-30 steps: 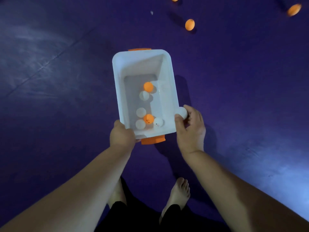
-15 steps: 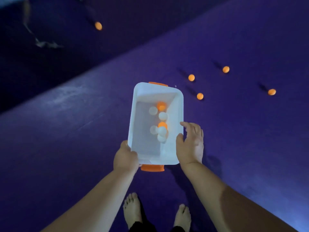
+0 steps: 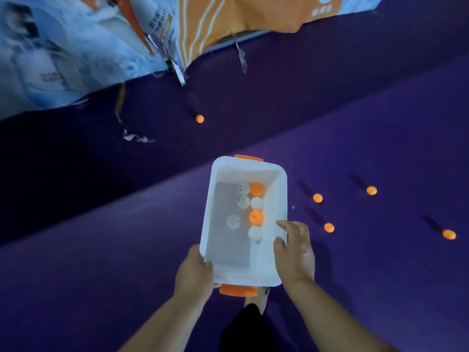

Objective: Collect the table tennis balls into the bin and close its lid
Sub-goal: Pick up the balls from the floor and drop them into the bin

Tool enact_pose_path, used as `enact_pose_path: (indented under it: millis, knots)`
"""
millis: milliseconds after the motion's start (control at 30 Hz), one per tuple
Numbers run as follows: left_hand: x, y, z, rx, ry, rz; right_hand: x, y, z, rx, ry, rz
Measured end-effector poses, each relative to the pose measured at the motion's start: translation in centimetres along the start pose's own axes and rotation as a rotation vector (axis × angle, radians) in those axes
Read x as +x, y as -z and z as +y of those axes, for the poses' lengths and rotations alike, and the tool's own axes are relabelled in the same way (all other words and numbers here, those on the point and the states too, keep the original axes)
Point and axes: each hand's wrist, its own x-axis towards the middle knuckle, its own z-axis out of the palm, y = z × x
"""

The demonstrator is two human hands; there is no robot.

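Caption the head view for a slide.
Left hand grips and right hand touches a white rectangular plastic bin holding seven table tennis balls; five orange balls lie on the purple floor.

Floor: purple matting is laid throughout, split by a straight seam into a darker far band and a lighter near band.
Banners: blurred blue-and-orange printed panels are stood along the far edge.
Scraps: pale torn strips are scattered below the banners.
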Motion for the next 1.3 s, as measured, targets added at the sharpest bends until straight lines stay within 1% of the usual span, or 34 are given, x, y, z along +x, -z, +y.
enact_pose_path:
  millis: [67,133,233,467,567,600,667,800,867,1067,1233,1300]
  knots:
    - [1.2,0.0,2.2,-0.015,0.035,0.024,2.3,0.4,-1.0,0.005,-0.013,-0.08]
    - [2.6,-0.1,4.2,-0.047,0.059,0.038,4.8,1.2,-2.3,0.03,0.012,-0.158]
    - [5.1,-0.4,7.2,-0.094,0.066,0.032,8.8,2.2,-3.9,0.019,0.089,-0.222]
    - [11.6,-1.5,12.7,-0.147,0.062,0.049,16.6,3.1,-6.1,-0.005,0.094,-0.248]
    - [14.5,-1.9,14.8,-0.149,0.061,0.016,19.7,2.7,-7.0,-0.138,0.064,-0.232]
    - [15.6,-1.9,15.5,-0.147,0.063,0.005,20.8,2.4,-7.3,-0.19,0.049,-0.224]
    - [18.3,-1.9,16.9,-0.131,0.069,-0.012,23.4,1.7,-8.2,-0.168,-0.015,-0.209]
    - [24.7,-1.3,19.8,-0.062,0.105,-0.02,29.7,-0.8,-10.7,-0.052,-0.281,-0.231]
    - [27.8,-0.9,21.3,-0.032,0.089,-0.032,32.5,-2.1,-11.9,-0.008,-0.376,-0.236]
    - [36.9,-1.8,24.7,0.039,0.059,-0.058,39.5,-6.8,-13.1,0.054,-0.454,-0.15]
    - [43.0,-4.8,25.5,0.038,0.036,-0.05,44.3,-10.0,-11.5,0.107,-0.469,-0.076]
    - [45.2,-6.5,25.3,0.076,-0.006,-0.045,46.5,-11.1,-10.4,0.147,-0.458,-0.035]
